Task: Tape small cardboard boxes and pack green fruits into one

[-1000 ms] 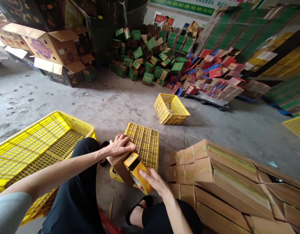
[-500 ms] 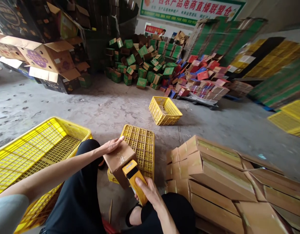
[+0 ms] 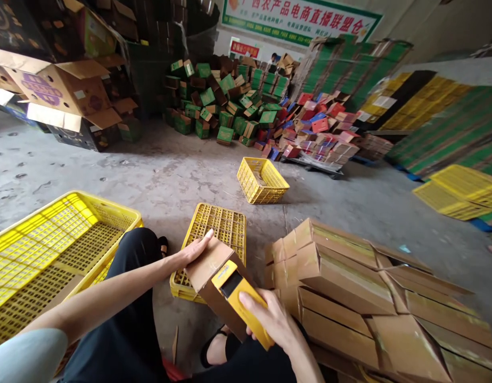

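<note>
A small brown cardboard box (image 3: 212, 263) is tilted between my legs, over the near edge of an upturned yellow crate (image 3: 224, 221). My left hand (image 3: 196, 251) grips the box along its far left edge, the fingers mostly hidden behind it. In my right hand (image 3: 272, 314) is a yellow handheld tool that looks like a tape dispenser (image 3: 246, 306), with a dark slot near its front end. Its front end lies against the near right edge of the box; I cannot make out any tape.
A large yellow crate (image 3: 106, 213) stands at my left. Stacked flattened cartons (image 3: 345, 282) lie at my right. A smaller yellow crate (image 3: 264, 183) sits ahead on the floor. Farther back are heaps of green boxes (image 3: 226, 134) and red and blue boxes (image 3: 320, 125).
My left hand has shifted from across the box's top to its far left edge. The box and the tool have moved slightly right and toward me. The view has turned right.
</note>
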Demonstrator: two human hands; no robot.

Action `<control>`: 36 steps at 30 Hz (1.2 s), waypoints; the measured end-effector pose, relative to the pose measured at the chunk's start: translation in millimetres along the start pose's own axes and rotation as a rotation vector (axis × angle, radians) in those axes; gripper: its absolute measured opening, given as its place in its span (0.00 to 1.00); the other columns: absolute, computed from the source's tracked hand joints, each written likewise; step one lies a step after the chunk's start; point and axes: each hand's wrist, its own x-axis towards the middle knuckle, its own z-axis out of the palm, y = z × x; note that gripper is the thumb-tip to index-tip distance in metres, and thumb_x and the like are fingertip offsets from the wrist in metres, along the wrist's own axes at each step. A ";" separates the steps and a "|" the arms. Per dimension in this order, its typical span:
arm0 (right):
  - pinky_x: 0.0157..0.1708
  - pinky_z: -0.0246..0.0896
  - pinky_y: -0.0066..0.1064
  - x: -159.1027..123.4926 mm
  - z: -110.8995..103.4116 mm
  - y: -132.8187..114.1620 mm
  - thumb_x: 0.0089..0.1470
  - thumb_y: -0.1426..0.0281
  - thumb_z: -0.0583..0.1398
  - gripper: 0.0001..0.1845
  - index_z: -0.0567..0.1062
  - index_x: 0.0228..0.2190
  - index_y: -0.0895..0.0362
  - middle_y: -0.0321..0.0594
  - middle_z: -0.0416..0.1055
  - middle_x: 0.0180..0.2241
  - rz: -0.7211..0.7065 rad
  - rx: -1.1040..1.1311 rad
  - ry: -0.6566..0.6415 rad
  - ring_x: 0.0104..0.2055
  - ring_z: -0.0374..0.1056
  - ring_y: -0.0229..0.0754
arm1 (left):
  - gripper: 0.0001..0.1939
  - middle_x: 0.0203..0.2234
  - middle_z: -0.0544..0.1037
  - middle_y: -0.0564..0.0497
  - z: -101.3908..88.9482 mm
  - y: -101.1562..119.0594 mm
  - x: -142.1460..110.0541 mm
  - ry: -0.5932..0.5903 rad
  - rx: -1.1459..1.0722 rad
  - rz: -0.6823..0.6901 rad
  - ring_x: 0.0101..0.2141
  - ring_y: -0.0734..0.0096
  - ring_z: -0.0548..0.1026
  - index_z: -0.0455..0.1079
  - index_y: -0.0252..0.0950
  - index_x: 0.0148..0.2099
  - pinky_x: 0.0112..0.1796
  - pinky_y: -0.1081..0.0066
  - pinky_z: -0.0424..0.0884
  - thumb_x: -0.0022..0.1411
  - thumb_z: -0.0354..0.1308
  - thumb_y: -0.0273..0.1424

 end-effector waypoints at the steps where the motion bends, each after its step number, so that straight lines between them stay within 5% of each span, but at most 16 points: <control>1: 0.20 0.70 0.31 2.9 -4.1 -5.5 0.55 0.41 0.64 0.29 0.78 0.38 0.55 0.41 0.79 0.24 0.027 -0.030 0.005 0.23 0.78 0.48 | 0.51 0.57 0.81 0.39 7.3 -8.7 3.6 -0.036 -0.079 -0.059 0.58 0.45 0.78 0.74 0.35 0.63 0.58 0.57 0.74 0.62 0.42 0.72; 7: 0.19 0.68 0.31 52.2 -3.3 -7.3 0.56 0.43 0.64 0.28 0.77 0.28 0.56 0.43 0.77 0.18 0.163 -0.085 -0.043 0.19 0.73 0.45 | 0.58 0.58 0.80 0.36 27.6 -51.5 33.2 -0.152 -0.243 -0.288 0.59 0.42 0.77 0.75 0.33 0.62 0.58 0.57 0.76 0.57 0.37 0.77; 14: 0.28 0.78 0.40 112.8 37.7 -9.8 0.59 0.40 0.60 0.32 0.79 0.30 0.58 0.49 0.76 0.20 0.161 -0.104 -0.106 0.23 0.77 0.50 | 0.54 0.73 0.60 0.42 -3.6 -36.7 56.6 -0.112 -0.095 -0.044 0.73 0.47 0.55 0.65 0.33 0.72 0.70 0.53 0.56 0.65 0.36 0.71; 18: 0.36 0.80 0.52 137.6 46.4 -19.3 0.63 0.42 0.58 0.31 0.79 0.33 0.59 0.50 0.76 0.21 0.169 -0.132 -0.082 0.27 0.79 0.56 | 0.50 0.71 0.65 0.42 -18.1 -36.3 36.2 -0.173 -0.094 0.207 0.72 0.46 0.59 0.70 0.36 0.69 0.70 0.53 0.58 0.66 0.43 0.70; 21: 0.36 0.79 0.51 142.6 42.4 -19.9 0.63 0.43 0.58 0.30 0.78 0.36 0.59 0.48 0.76 0.22 0.177 -0.111 -0.096 0.27 0.78 0.54 | 0.50 0.69 0.68 0.40 -16.5 -44.3 16.4 -0.177 -0.175 0.274 0.70 0.46 0.64 0.68 0.34 0.71 0.71 0.52 0.58 0.66 0.44 0.69; 25: 0.30 0.76 0.42 135.6 37.9 -15.3 0.63 0.44 0.59 0.28 0.78 0.34 0.57 0.46 0.76 0.21 0.188 -0.077 -0.152 0.23 0.74 0.48 | 0.50 0.72 0.62 0.43 -5.4 -58.9 1.0 -0.097 -0.153 0.251 0.72 0.50 0.59 0.62 0.35 0.74 0.73 0.55 0.51 0.68 0.42 0.68; 29: 0.23 0.71 0.35 130.0 39.1 -12.4 0.63 0.43 0.59 0.29 0.78 0.30 0.57 0.46 0.75 0.19 0.164 -0.081 -0.140 0.20 0.73 0.45 | 0.48 0.74 0.58 0.45 -2.1 -72.5 -2.8 -0.118 -0.014 0.278 0.74 0.53 0.54 0.60 0.36 0.76 0.74 0.56 0.44 0.70 0.41 0.66; 36: 0.22 0.71 0.33 130.4 35.1 -7.1 0.62 0.43 0.60 0.29 0.77 0.29 0.57 0.47 0.76 0.19 0.164 -0.100 -0.154 0.19 0.72 0.44 | 0.47 0.75 0.56 0.46 -9.2 -78.6 2.8 -0.194 0.110 0.337 0.74 0.49 0.54 0.55 0.40 0.78 0.74 0.51 0.46 0.70 0.44 0.65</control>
